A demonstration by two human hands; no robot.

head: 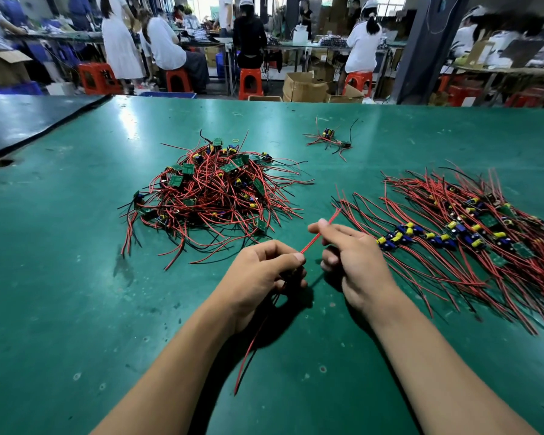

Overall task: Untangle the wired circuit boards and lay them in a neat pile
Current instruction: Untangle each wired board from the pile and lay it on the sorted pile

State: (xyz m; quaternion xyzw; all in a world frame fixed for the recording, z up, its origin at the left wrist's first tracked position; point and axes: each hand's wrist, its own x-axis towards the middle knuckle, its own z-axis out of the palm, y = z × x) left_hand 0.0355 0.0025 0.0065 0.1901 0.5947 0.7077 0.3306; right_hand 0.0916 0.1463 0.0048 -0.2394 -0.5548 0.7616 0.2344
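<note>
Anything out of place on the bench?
Yes: a small stray clump of wired boards lies alone at the far side of the mat, apart from both the tangled heap and the neat pile.

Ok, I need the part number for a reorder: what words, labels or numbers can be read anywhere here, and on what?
No text can be read anywhere.
Green boards in the tangled heap: any print is too small.
Boards in the sorted pile: too small and blurred.
Red wire pinched by the left hand and right hand: no marking seen.
Cardboard boxes behind the table: no legible print.
</note>
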